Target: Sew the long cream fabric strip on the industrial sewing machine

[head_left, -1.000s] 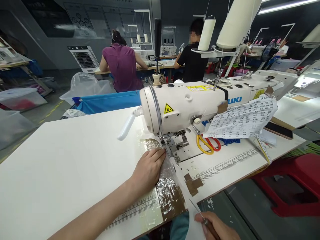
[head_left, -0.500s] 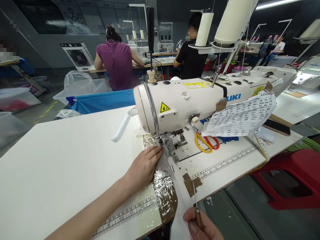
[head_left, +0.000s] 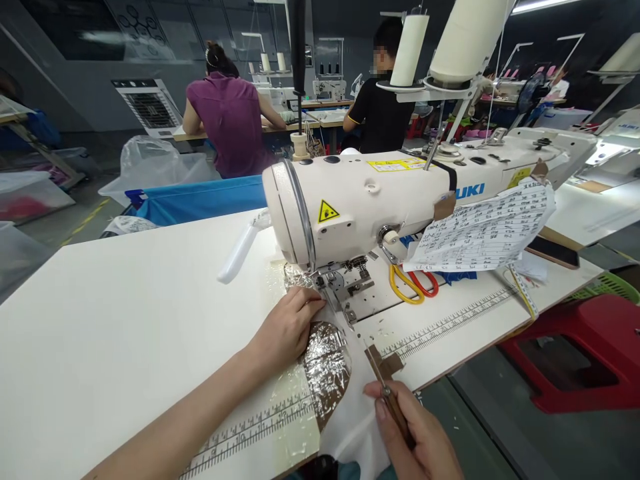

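A white sewing machine (head_left: 345, 207) stands on the table. Close by its presser foot (head_left: 320, 281), my left hand (head_left: 285, 327) presses on the white fabric (head_left: 357, 393), fingers together and curled at the cloth's edge. The fabric runs from the foot down over the table's front edge. My right hand (head_left: 413, 427) grips the wooden handle of an awl (head_left: 393, 407), its thin metal point directed up and left over the fabric. Whether my right fingers also pinch the cloth I cannot tell. Under my left hand lies shiny, crinkled tape (head_left: 327, 363) on the tabletop.
Yellow-and-red-handled scissors (head_left: 407, 283) lie behind the machine's needle area. A handwritten sheet (head_left: 485, 227) hangs on the machine, near a phone (head_left: 553, 252). Ruler tape (head_left: 450, 320) is stuck to the table. A red stool (head_left: 590, 360) stands right. Two people sit ahead.
My right hand has moved up with the awl, its tip now further left over the fabric. The cloth below has spread and shifted left. My left hand stays near the foot.
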Motion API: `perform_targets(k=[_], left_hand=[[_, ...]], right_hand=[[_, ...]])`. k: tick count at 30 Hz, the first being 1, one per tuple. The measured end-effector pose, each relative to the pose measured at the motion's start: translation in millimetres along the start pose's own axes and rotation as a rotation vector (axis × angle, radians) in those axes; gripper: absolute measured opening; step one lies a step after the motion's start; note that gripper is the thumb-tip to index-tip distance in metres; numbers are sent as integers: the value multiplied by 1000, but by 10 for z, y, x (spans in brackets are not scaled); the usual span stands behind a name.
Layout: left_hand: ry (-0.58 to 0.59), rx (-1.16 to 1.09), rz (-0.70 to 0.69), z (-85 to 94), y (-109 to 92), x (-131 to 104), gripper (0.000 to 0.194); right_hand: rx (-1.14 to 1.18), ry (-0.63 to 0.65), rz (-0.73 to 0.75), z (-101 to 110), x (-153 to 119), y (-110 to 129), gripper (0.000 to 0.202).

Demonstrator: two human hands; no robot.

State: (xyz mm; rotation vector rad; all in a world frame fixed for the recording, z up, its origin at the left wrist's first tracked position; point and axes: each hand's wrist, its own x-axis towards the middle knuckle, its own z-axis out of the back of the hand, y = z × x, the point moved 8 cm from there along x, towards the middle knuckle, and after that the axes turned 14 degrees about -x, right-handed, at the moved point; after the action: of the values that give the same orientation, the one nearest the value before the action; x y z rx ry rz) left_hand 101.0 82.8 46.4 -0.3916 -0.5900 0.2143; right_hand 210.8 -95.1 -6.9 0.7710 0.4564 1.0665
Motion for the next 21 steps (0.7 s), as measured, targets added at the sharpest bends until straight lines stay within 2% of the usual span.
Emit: perform_targets(k=[7, 11, 16, 21], left_hand=[[-21, 134, 38, -1, 19, 8, 36], [-54, 59, 13, 57, -24, -1, 36], [-9, 7, -74, 30, -103, -15, 32], [-9, 100, -37, 13, -45, -6, 33]], right_hand=[[-23, 41, 207, -10, 222, 244, 27], [-57, 59, 294, -38, 322, 354, 27], [-106, 57, 306, -69, 436, 440, 28], [-185, 4, 356, -104, 513, 504, 30]])
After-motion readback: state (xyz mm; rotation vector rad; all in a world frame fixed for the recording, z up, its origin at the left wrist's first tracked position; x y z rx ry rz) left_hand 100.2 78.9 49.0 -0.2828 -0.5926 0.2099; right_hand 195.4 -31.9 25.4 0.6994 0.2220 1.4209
